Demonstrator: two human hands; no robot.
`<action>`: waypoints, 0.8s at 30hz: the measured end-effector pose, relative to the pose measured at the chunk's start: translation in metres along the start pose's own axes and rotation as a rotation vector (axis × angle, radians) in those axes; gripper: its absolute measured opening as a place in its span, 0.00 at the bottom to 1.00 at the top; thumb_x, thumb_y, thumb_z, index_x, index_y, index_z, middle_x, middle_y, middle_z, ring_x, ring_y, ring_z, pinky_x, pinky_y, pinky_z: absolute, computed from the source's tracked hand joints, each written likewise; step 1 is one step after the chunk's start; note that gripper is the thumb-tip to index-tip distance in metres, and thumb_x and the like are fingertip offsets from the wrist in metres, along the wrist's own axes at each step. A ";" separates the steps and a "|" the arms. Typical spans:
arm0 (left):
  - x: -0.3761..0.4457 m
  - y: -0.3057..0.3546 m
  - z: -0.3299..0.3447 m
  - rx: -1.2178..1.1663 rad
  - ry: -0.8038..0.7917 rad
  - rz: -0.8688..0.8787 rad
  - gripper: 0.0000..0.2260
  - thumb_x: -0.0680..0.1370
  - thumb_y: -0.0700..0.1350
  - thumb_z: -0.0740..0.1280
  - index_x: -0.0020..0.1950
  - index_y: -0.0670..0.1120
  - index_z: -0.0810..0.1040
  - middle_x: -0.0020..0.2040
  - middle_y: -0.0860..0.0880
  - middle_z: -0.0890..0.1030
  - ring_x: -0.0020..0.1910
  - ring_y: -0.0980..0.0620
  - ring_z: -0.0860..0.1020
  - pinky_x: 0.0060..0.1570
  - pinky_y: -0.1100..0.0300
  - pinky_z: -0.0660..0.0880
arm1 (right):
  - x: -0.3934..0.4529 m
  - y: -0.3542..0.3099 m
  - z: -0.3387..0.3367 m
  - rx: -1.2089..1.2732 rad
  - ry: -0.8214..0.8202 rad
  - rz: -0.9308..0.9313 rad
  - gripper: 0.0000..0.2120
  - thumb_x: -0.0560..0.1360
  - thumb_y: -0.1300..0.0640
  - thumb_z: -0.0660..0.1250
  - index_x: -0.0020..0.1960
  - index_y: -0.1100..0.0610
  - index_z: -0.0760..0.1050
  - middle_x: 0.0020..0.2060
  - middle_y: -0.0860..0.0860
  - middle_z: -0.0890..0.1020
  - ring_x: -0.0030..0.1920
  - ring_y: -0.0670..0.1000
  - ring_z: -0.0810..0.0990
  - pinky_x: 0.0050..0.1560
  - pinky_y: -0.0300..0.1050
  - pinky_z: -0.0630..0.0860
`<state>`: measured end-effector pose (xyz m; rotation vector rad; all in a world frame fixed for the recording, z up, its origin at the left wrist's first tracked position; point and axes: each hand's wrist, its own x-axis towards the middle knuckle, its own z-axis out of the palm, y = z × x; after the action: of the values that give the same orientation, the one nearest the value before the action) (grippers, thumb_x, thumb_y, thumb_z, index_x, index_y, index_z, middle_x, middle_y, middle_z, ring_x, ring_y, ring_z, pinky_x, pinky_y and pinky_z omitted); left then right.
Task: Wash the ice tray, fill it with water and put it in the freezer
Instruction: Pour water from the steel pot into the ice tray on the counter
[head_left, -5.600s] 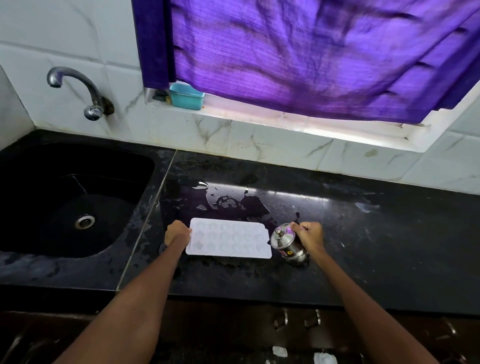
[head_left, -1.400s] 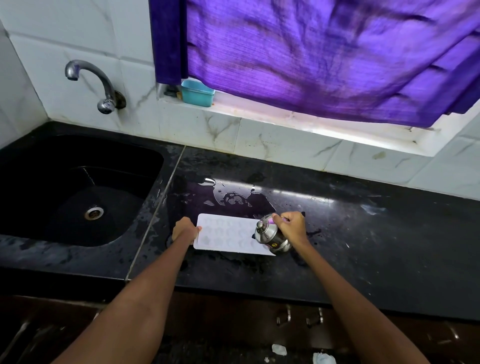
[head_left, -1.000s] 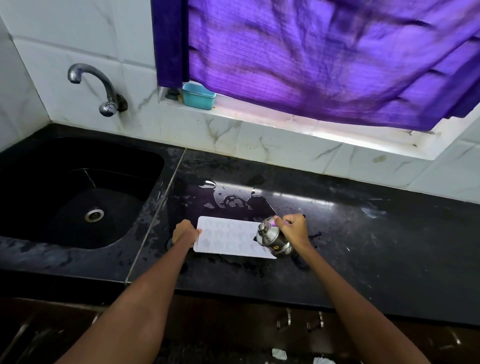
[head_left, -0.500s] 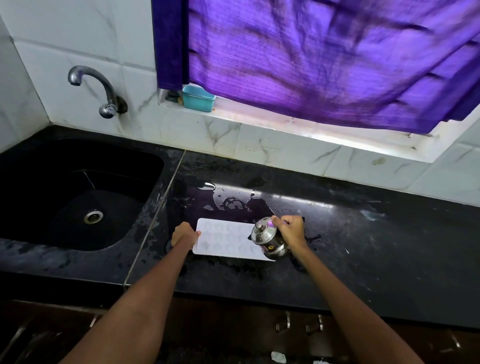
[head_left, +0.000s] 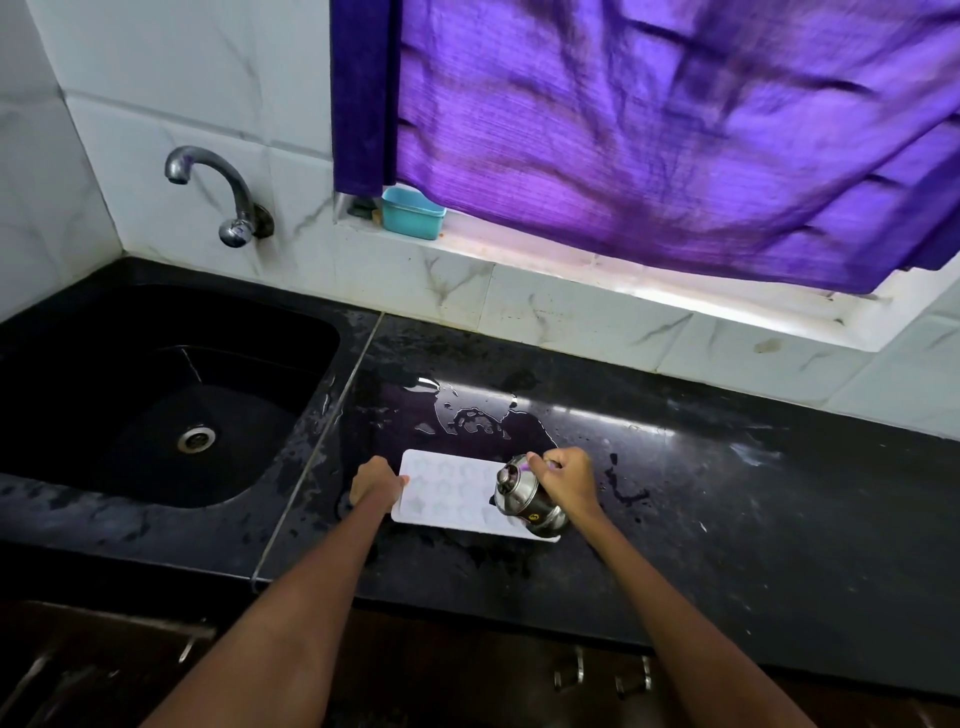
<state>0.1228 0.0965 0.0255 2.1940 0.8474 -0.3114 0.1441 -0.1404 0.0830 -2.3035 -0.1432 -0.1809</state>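
A white ice tray (head_left: 447, 488) with several small moulded cells lies flat on the black countertop (head_left: 727, 499). My left hand (head_left: 373, 482) grips its left end with curled fingers. My right hand (head_left: 569, 480) holds a small steel cup (head_left: 524, 496) tilted leftward over the tray's right part, its mouth pointing at the cells. The cup hides the tray's right end.
A black sink (head_left: 156, 395) with a drain sits to the left, a steel tap (head_left: 218, 192) on the tiled wall above it. Spilled water (head_left: 478, 415) lies behind the tray. A teal box (head_left: 413, 213) stands on the window ledge under a purple curtain (head_left: 649, 130).
My right hand has carried the tilted cup leftward from beside the tray's right end to over its right cells. My left hand has stayed on the left end.
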 end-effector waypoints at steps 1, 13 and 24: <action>0.000 0.000 0.000 -0.002 -0.002 0.001 0.18 0.76 0.47 0.68 0.62 0.38 0.76 0.63 0.39 0.77 0.62 0.40 0.77 0.58 0.50 0.75 | 0.000 0.000 0.000 -0.008 -0.001 -0.002 0.30 0.69 0.62 0.71 0.21 0.52 0.52 0.19 0.46 0.55 0.20 0.46 0.56 0.27 0.42 0.56; 0.002 -0.002 -0.001 -0.009 -0.019 0.007 0.15 0.76 0.47 0.69 0.57 0.39 0.77 0.58 0.40 0.80 0.55 0.40 0.81 0.54 0.50 0.78 | 0.001 -0.002 0.000 -0.011 0.018 -0.010 0.30 0.69 0.62 0.71 0.20 0.52 0.53 0.17 0.43 0.55 0.18 0.46 0.58 0.30 0.41 0.61; 0.002 -0.002 -0.001 -0.008 -0.009 0.018 0.15 0.76 0.47 0.69 0.58 0.39 0.77 0.59 0.40 0.80 0.58 0.40 0.79 0.55 0.51 0.78 | 0.000 -0.001 0.001 0.004 0.022 -0.034 0.31 0.69 0.63 0.71 0.22 0.51 0.51 0.14 0.49 0.56 0.19 0.46 0.57 0.26 0.39 0.56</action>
<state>0.1235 0.0989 0.0237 2.1905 0.8219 -0.3079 0.1440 -0.1387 0.0829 -2.2953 -0.1715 -0.2225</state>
